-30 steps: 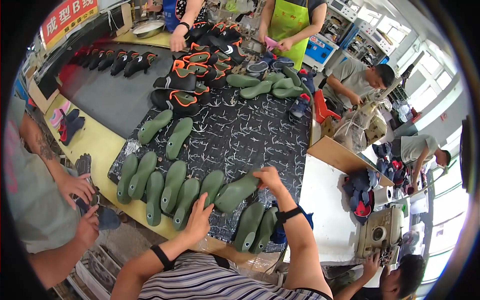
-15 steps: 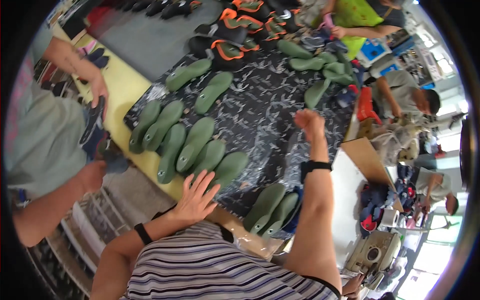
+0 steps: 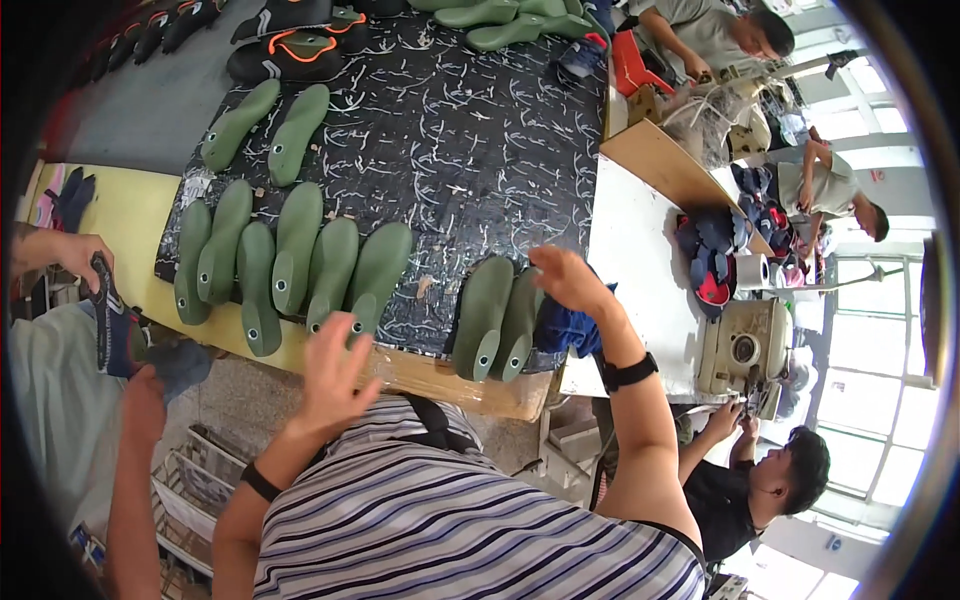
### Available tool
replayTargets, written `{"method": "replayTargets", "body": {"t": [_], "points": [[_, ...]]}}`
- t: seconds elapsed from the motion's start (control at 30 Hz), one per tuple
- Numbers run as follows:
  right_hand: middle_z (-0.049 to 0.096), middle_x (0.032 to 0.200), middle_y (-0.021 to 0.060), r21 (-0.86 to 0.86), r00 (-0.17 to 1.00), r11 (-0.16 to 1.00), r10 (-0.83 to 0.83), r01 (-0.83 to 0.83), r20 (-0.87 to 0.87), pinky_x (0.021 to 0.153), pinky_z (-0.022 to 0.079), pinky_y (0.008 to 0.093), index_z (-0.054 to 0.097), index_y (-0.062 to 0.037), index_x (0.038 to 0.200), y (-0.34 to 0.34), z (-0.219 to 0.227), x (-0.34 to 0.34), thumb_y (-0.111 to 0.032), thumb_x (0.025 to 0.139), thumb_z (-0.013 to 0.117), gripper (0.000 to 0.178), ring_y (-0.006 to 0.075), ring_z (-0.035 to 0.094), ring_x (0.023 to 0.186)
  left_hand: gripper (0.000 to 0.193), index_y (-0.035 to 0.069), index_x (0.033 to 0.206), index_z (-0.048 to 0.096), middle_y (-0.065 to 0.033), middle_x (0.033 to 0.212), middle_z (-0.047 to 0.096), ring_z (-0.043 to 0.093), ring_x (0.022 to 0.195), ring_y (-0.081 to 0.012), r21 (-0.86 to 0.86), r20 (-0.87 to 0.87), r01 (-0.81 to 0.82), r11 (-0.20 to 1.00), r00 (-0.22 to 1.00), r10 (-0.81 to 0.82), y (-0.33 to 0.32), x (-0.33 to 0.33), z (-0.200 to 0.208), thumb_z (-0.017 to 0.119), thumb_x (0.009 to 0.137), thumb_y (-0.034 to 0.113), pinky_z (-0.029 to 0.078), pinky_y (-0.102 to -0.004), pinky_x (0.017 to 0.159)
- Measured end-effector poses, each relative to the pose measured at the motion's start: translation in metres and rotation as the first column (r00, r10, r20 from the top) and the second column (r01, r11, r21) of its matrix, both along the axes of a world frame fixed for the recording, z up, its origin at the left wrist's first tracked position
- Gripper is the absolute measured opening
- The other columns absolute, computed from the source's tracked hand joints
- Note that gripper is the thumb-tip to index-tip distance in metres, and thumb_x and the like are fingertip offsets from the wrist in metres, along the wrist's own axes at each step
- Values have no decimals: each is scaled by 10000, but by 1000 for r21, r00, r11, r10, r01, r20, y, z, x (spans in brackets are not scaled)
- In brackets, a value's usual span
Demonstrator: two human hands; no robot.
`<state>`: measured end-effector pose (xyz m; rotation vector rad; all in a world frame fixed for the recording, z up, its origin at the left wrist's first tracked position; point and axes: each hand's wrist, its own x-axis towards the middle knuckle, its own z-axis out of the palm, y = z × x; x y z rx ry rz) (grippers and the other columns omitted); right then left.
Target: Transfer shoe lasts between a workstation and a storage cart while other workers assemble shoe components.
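Green shoe lasts stand in a row along the near left edge of a dark, white-flecked tabletop. My left hand, fingers spread, hovers over the near ends of the rightmost lasts in that row and holds nothing. Two more green lasts lie side by side at the near right. Beside their far ends is my right hand, loosely bent with nothing visible in it. Dark blue fabric pieces lie just below that hand, partly covered by it.
Two lasts lie farther back, and several more sit at the far edge. Black shoes with orange trim stand at far left. A co-worker's hand holds a dark shoe upper at left. A sewing machine stands at right.
My right hand has drawn back from the far lasts to the near right pair. My left hand has lifted and moved left. The whole view has swung, bringing another seated person in at right.
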<state>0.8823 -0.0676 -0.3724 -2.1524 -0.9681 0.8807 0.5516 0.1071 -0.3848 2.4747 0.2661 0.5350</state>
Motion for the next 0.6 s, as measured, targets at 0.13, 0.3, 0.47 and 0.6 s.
{"method": "replayTargets", "body": {"t": [0.13,0.3,0.47,0.6], "points": [[574,1039,206,-291,887,913,367,-285,282,842,429,344,526,38,1081,-1,-21,2,-213,661,685,514,329,545,973,537,48,1063,491,-164,1188,409,399,1120,-314,50,48,485,873,872,-487,-26,53,12,705,587,174,347,-430,854],[597,963,207,-429,907,836,413,-342,80,818,440,349,558,37,1038,-5,-37,31,-314,567,755,619,316,566,935,429,106,1028,511,-86,1221,424,359,1165,-328,269,-55,630,729,765,-641,-60,103,-28,620,692,348,373,-428,845],[628,801,151,-499,913,807,401,-316,70,639,468,336,611,37,861,-8,-45,34,-325,590,749,473,272,608,750,307,52,891,554,-107,1143,440,351,1105,-449,235,-82,431,871,902,-424,-70,90,-35,587,691,283,412,-479,791],[565,712,46,-298,948,938,80,-177,-309,496,412,249,560,19,822,32,-30,-9,-268,732,658,316,116,550,622,212,-7,828,553,-138,1110,432,348,1088,-454,177,-5,220,959,975,-223,-54,85,-42,542,665,127,361,-527,871]]}}
